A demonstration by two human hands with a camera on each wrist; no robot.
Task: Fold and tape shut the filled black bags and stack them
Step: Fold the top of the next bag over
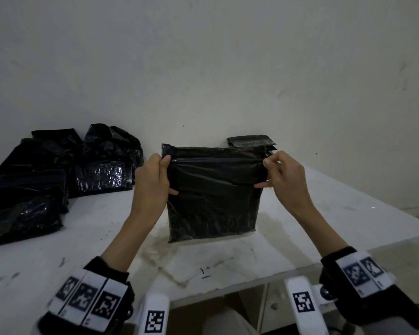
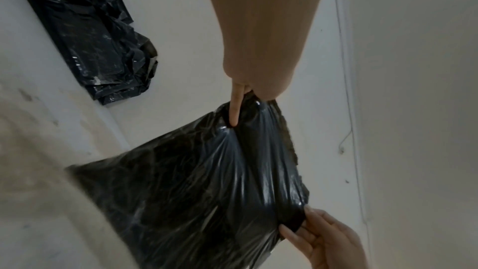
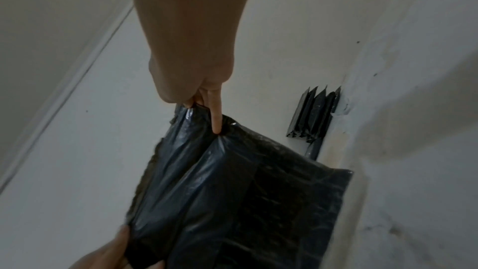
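Note:
A filled black bag (image 1: 213,197) stands upright on the white table (image 1: 70,238), its top flap folded over toward me. My left hand (image 1: 155,175) pinches the bag's upper left corner (image 2: 248,101), one finger stretched down the front. My right hand (image 1: 279,172) pinches the upper right corner (image 3: 191,109) in the same way. The same bag (image 2: 201,187) fills the lower half of the left wrist view, and in the right wrist view the bag (image 3: 232,191) hangs below my fingers. Behind the bag, against the wall, lies a small stack of flat folded black bags (image 1: 250,140).
A heap of crumpled black bags (image 1: 46,180) covers the table's back left (image 2: 82,34). The wall rises straight behind the table. The table's right edge (image 1: 373,228) slants away near my right arm. The stacked bags (image 3: 314,116) lean at the wall.

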